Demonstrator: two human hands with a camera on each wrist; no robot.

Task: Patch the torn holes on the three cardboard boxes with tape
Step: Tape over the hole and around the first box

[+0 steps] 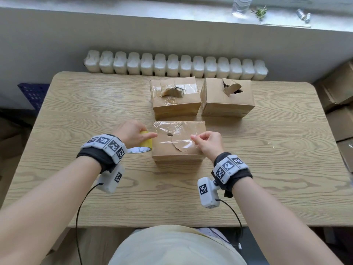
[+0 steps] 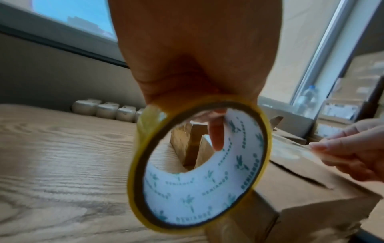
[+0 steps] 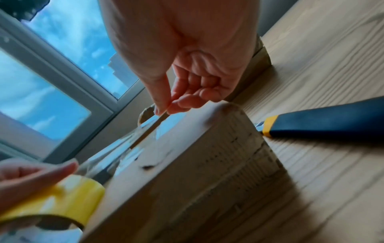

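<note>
Three cardboard boxes stand on the wooden table [image 1: 95, 111]. The near box [image 1: 177, 152] has clear tape across its torn top. My left hand [image 1: 149, 135] grips a yellow tape roll [image 1: 146, 144] at the box's left edge, one finger [image 2: 216, 136] through the core of the roll [image 2: 197, 164]. My right hand [image 1: 193, 139] pinches the free tape end [image 3: 161, 115] over the box's right side. Clear tape [image 1: 175, 140] spans between the two hands. The far left box [image 1: 174, 104] has a taped tear. The far right box [image 1: 227, 102] has an open torn hole.
A blue and yellow cutter [image 3: 322, 118] lies on the table right of the near box. A white radiator [image 1: 175, 65] runs behind the table, under a sill with a bottle [image 1: 241, 4]. Stacked cartons [image 1: 340, 104] stand at the right, a blue crate [image 1: 33, 92] at the left.
</note>
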